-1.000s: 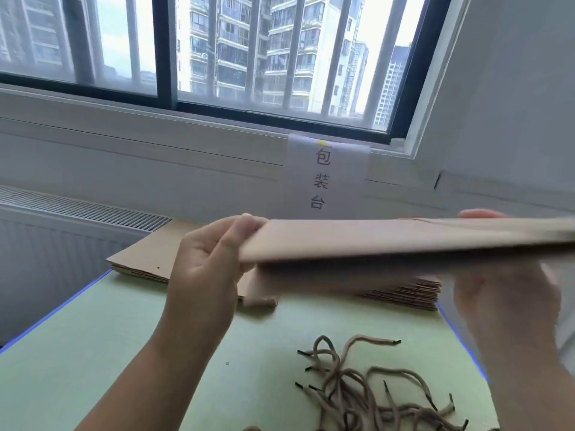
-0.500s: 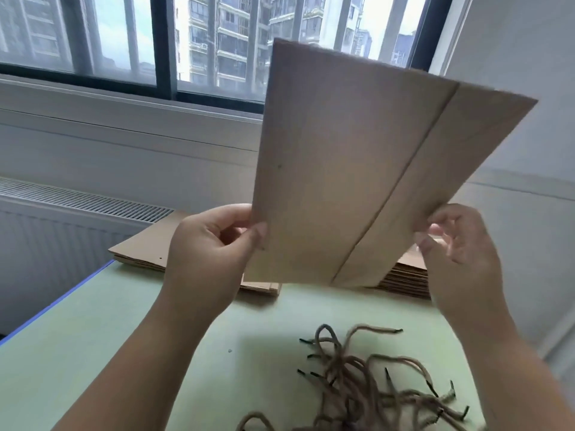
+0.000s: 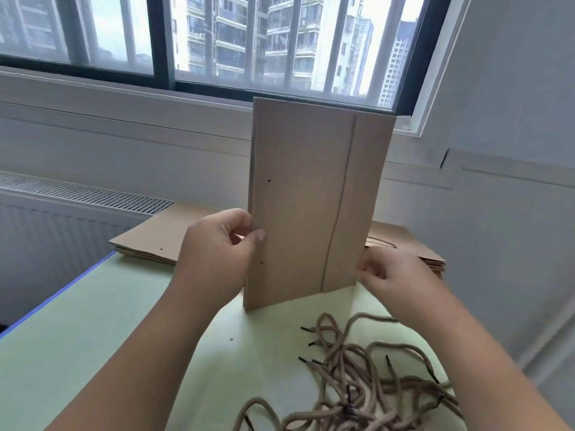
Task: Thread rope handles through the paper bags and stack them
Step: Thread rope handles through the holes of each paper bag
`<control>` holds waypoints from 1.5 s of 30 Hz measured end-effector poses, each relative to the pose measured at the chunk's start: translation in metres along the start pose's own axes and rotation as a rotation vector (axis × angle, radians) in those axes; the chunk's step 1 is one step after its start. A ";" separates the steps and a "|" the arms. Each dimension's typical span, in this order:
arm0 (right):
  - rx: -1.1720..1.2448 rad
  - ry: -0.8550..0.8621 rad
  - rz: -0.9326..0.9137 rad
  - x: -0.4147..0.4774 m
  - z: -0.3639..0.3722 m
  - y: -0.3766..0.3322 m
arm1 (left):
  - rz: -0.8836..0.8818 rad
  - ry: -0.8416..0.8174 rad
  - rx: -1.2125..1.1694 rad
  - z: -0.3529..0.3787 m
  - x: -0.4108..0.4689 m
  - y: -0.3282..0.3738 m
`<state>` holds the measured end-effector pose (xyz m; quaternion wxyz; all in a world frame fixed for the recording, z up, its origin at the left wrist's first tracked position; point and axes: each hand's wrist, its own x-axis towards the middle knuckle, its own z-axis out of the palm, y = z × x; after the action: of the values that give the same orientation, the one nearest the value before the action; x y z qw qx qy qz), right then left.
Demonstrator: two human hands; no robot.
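A flat brown paper bag (image 3: pixel 305 197) stands upright on edge on the green table (image 3: pixel 93 331), two small punched holes near its left side. My left hand (image 3: pixel 217 247) pinches its left edge, thumb on the front. My right hand (image 3: pixel 385 272) holds its lower right edge, blurred. A tangle of brown rope handles (image 3: pixel 357 384) with black tips lies on the table in front of the bag, to the right. No rope is in either hand.
Behind the held bag, flat bags lie in a pile on the left (image 3: pixel 155 237) and a stack on the right (image 3: pixel 413 250). A radiator grille (image 3: pixel 77 194) and a window wall run along the back. The table's blue left edge (image 3: pixel 53 300) is near.
The bag went from lying flat in the air to tilted up, and now stands upright lower down with its bottom edge on the table. Both hands came down with it.
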<state>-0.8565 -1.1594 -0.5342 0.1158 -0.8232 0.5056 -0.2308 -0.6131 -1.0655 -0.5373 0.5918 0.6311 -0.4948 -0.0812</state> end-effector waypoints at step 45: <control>0.425 0.102 -0.274 -0.011 0.015 -0.044 | 0.215 0.135 -0.163 0.008 -0.009 0.016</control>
<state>-0.8194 -1.1297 -0.5312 0.2279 -0.8286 0.3346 -0.3866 -0.6313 -1.0611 -0.5303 0.6783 0.5281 -0.5106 -0.0148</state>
